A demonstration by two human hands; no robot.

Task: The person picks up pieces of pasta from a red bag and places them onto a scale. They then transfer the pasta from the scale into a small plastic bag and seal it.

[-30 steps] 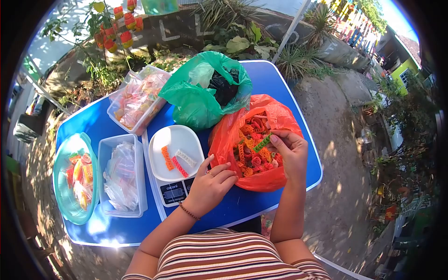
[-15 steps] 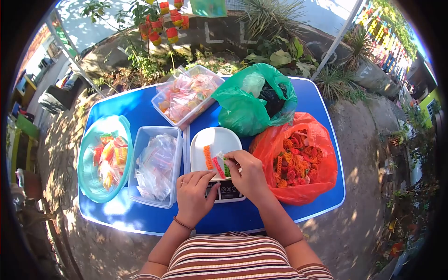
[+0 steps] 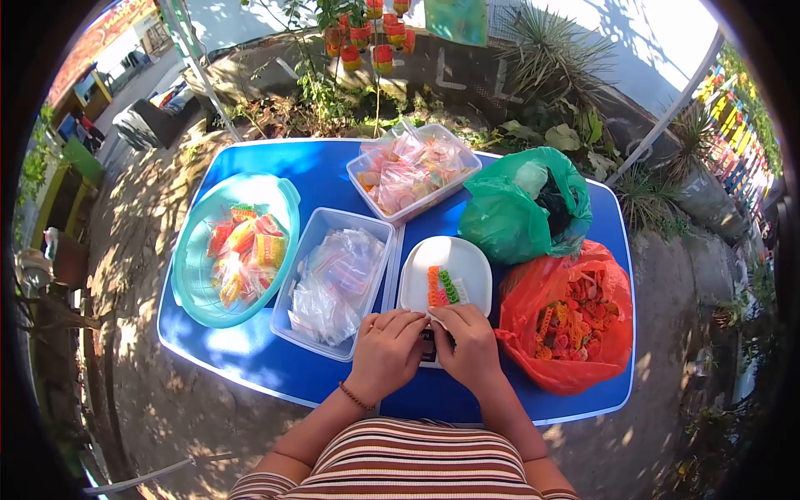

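Crinkled strips lie on the white tray [image 3: 418, 265] of a small scale: an orange strip [image 3: 432, 286], a green strip [image 3: 449, 286], a pale strip [image 3: 461, 290] and a bit of red. My left hand [image 3: 388, 352] is at the tray's near left edge, its fingers bent together. Close beside it, my right hand [image 3: 467, 343] has its fingers curled down at the near edge. What the fingertips hold is hidden; clear film may lie around the strips. Part of the scale's dark front panel [image 3: 428, 345] shows between my hands.
Left of the scale stand a tub of clear plastic bags [image 3: 282, 332] and a turquoise basin [image 3: 185, 275] with filled packets. Behind is another packet-filled tub [image 3: 433, 198]. To the right are a green bag [image 3: 492, 221] and a red bag [image 3: 521, 321] of crinkled pieces, on a blue table [image 3: 225, 367].
The view has turned, so the table sits further right. My right hand has come down from above the strips to the tray's near edge, closer to my left hand.
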